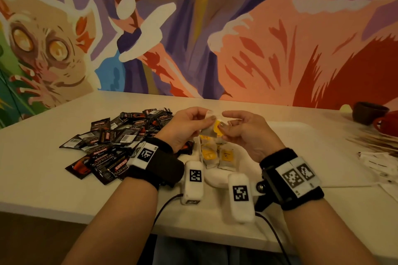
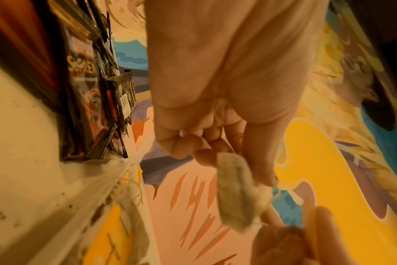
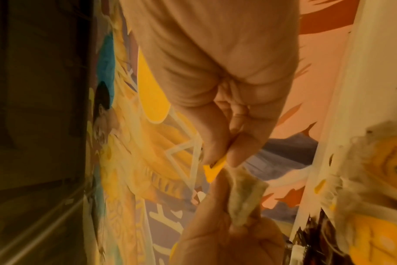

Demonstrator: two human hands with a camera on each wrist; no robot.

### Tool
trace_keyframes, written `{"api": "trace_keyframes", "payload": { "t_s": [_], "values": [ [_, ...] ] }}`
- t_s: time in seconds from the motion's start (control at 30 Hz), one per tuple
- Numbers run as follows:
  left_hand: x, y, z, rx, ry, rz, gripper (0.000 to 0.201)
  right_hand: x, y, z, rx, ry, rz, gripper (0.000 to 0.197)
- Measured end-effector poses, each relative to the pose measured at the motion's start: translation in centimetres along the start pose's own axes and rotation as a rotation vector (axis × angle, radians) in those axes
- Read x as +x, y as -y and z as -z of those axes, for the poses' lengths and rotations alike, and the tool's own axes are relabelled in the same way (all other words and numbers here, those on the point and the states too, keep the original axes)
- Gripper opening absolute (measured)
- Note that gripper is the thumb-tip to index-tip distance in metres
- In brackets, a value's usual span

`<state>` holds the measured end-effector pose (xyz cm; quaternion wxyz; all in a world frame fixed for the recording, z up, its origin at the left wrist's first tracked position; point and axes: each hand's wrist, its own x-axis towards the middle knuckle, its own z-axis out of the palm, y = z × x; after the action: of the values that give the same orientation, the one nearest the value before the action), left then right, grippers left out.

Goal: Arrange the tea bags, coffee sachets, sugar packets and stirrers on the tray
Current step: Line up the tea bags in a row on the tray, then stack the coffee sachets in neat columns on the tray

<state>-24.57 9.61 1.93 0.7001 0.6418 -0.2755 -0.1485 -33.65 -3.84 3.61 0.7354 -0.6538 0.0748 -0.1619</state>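
Note:
Above the table both hands hold one tea bag (image 1: 208, 130). My left hand (image 1: 189, 125) pinches the pale pouch (image 2: 238, 193), and my right hand (image 1: 237, 129) pinches its yellow tag (image 3: 212, 169). Below them, several more tea bags (image 1: 216, 155) with yellow tags lie on the left end of the white tray (image 1: 297, 135). A heap of black coffee sachets (image 1: 116, 142) covers the table to the left. Wooden stirrers (image 1: 374, 142) and white sugar packets (image 1: 374, 160) lie at the far right.
A dark cup (image 1: 368, 113) and a red cup (image 1: 387, 125) stand at the back right. A painted wall rises behind the white table (image 1: 43, 178). Two white tagged camera units (image 1: 193, 180) with cables hang below the wrists near the front edge.

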Motion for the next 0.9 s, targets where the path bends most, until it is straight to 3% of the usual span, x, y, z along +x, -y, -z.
{"api": "trace_keyframes", "payload": {
  "t_s": [0.1,0.23,0.4,0.47,0.7,0.83,0.9],
  "values": [
    [0.0,0.0,-0.2,0.002,0.041,0.020,0.013,0.2,-0.1,0.1,-0.018,-0.015,-0.083,0.015],
    [0.0,-0.3,-0.3,0.033,0.062,0.082,0.012,0.0,0.2,1.0,-0.197,0.010,-0.105,0.014],
    [-0.2,-0.4,-0.3,0.050,0.184,0.335,0.017,-0.8,0.8,1.7,-0.467,0.191,-0.235,0.017],
    [-0.2,-0.3,-0.2,0.017,0.217,0.367,0.019,-1.1,0.7,1.8,-0.605,0.257,-0.300,0.018],
    [-0.3,-0.4,-0.2,-0.047,0.212,0.309,0.024,-0.9,-0.1,0.9,-0.813,0.295,-0.396,0.023],
    [-0.6,-1.1,-0.7,-0.092,0.131,0.218,0.016,-1.4,0.8,-0.2,-0.989,0.306,-0.360,0.012],
    [-1.0,-2.3,-0.4,-0.067,0.067,0.174,0.014,-1.5,1.6,-0.9,-1.138,0.298,-0.284,0.026]
  ]
}}
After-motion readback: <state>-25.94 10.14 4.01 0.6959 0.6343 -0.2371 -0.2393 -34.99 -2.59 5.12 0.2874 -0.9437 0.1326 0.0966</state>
